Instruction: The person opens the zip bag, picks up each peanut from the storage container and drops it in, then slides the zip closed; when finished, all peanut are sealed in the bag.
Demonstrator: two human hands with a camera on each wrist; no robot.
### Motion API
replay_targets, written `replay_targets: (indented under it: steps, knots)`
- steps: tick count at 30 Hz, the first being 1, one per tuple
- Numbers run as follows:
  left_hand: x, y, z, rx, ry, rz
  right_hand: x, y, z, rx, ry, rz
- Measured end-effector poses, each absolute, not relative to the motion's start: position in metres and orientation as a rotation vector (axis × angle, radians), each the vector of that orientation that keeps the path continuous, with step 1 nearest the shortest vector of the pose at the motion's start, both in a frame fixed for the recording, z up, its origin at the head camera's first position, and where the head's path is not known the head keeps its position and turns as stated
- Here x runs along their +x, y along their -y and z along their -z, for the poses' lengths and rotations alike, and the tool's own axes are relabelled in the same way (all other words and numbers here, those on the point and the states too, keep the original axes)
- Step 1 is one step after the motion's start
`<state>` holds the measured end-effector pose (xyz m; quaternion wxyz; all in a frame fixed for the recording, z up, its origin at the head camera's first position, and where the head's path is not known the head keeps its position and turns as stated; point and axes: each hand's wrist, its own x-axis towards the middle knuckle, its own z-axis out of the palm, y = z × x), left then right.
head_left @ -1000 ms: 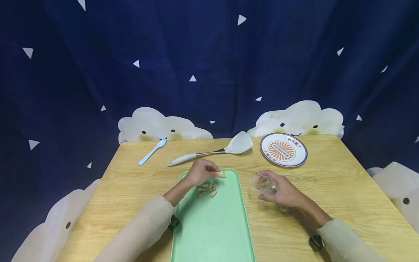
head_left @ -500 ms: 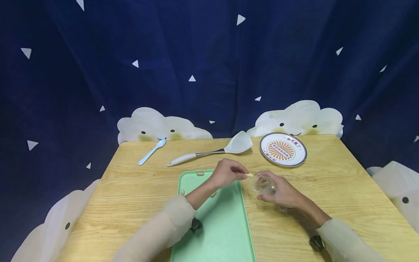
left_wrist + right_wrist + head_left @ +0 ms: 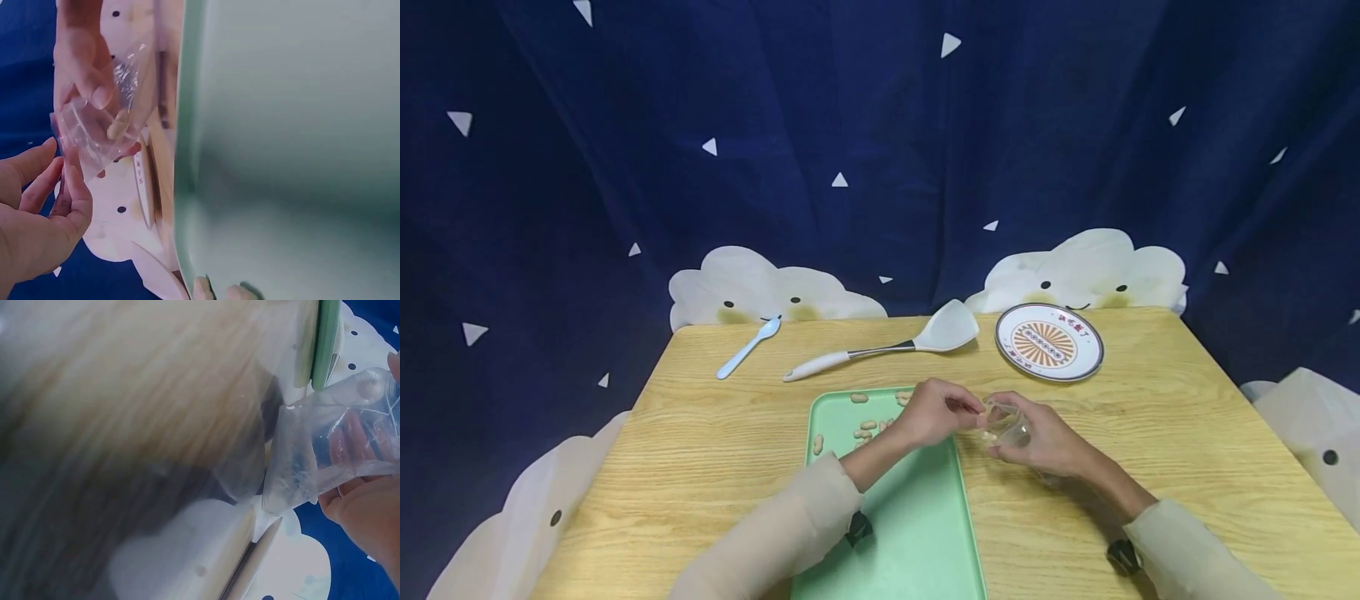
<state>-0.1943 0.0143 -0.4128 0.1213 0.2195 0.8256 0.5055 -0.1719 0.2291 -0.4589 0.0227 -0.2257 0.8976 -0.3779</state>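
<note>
My right hand (image 3: 1051,437) grips a clear plastic bag (image 3: 1006,425) beside the tray and keeps its mouth spread toward the left. At that mouth, my left hand (image 3: 936,410) has its fingertips right at the bag's edge, with thumb and fingers apart and nothing showing between them. A peanut (image 3: 117,125) shows inside the bag in the left wrist view. Several unshelled peanuts (image 3: 859,397) lie on the far end of the green tray (image 3: 917,533), some partly hidden behind the left hand. In the right wrist view the bag (image 3: 337,437) hangs from the right hand (image 3: 369,509).
Behind the tray lies a spatula (image 3: 947,327) with a white head and handle. A light blue spoon (image 3: 748,348) is at the back left of the wooden table (image 3: 700,467). Beyond the right hand sits a patterned plate (image 3: 1049,342). A dark blue curtain (image 3: 880,125) hangs behind.
My left hand has carried a peanut rightward from the tray to the bag's mouth and let go of it. The right hand and bag have stayed almost still.
</note>
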Motion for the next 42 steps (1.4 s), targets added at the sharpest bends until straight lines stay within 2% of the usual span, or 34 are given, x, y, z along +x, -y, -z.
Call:
replay_targets:
  steps: [8,16,24,42]
  knots:
    - [-0.2,0.017,0.404,0.583,-2.388,-1.612,-0.172,-0.23,0.457,-0.713,-2.804,1.153]
    - [-0.212,0.069,0.416,0.515,-2.494,-1.583,-0.172,-0.234,0.457,-0.697,-2.816,1.153]
    - [-0.226,0.111,0.429,0.317,-2.57,-1.611,-0.173,-0.235,0.458,-0.695,-2.844,1.129]
    - [-0.234,0.123,0.456,0.188,-2.803,-1.321,-0.173,-0.232,0.455,-0.686,-2.809,1.169]
